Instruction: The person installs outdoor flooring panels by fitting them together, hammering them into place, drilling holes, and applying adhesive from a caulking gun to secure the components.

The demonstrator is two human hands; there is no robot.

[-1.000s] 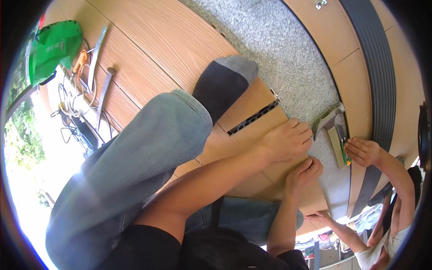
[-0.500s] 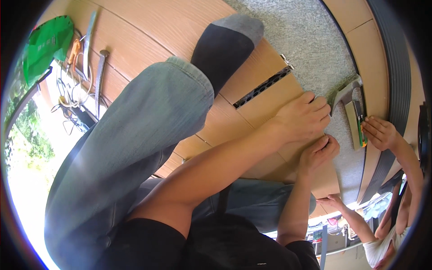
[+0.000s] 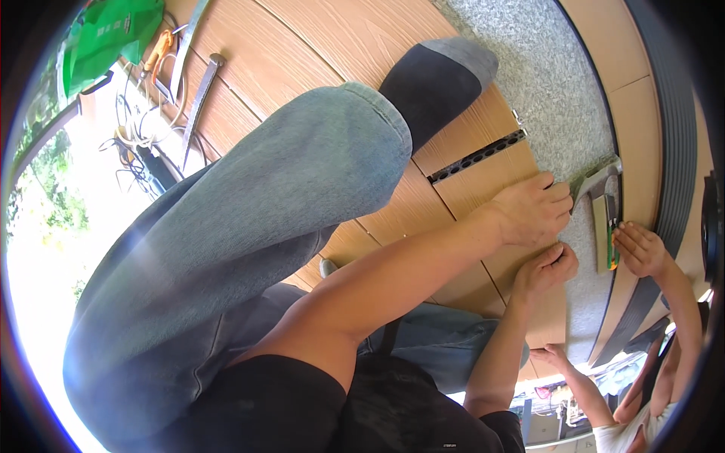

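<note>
My left hand is closed at the edge of a brown wood-grain floor board, knuckles up and fingers curled toward grey carpet. Just nearer to me, my right hand is also closed, thumb against bent fingers, at the same edge. Whatever the fingers of either hand hold is hidden. Beyond my left hand lies a grey curved tool, its kind unclear. Beside it is a utility knife with green and orange parts, touched by another person's hand.
The other person's second hand reaches to the boards' near end. A black perforated strip shows in a gap. My socked foot rests on boards. At far left lie a flat metal bar, cables and a green bag.
The whole view has shifted, so the floor and tools appear farther right and lower. Both my hands keep their closed pose at the board's edge. The other person's hand stays by the utility knife.
</note>
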